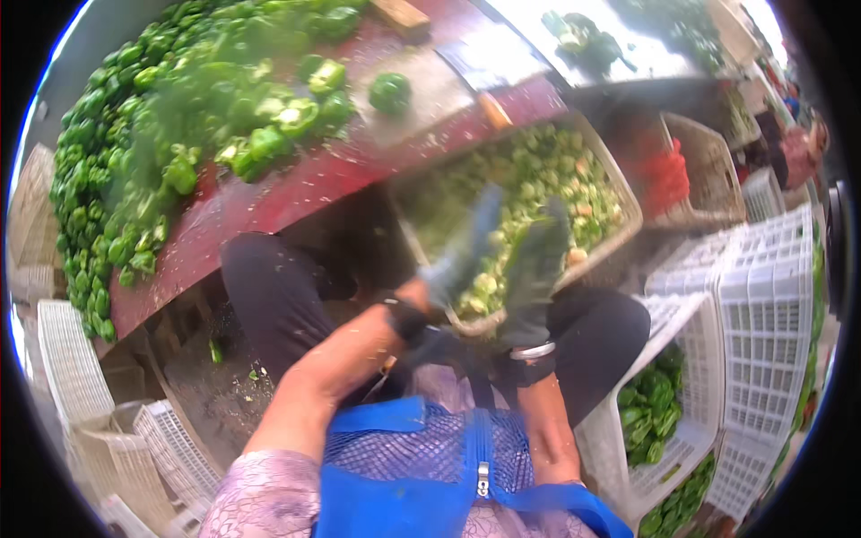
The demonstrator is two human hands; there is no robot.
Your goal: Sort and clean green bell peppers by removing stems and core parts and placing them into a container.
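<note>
Both hands wear dark gloves and are raised over a crate (632, 225) of pale green pepper cores and scraps that stands between the knees. My left hand (471, 245) is blurred, with its fingers stretched forward. Beside it, my right hand (538, 269) is also stretched out, and a green piece shows along its inner side; whether it is held is unclear. Beyond the crate, a whole green bell pepper (389, 93) lies on a pale board (430, 101). A cleaver-like metal blade (491, 54) with a wooden handle (495, 111) rests at the board's right.
A large heap of green bell peppers (94, 175), some cut, covers the left of the red table (269, 208). A wooden block (401, 19) lies at the back. White plastic crates (767, 282) stand at right, one holding green peppers (651, 407). More crates (74, 363) stand at left.
</note>
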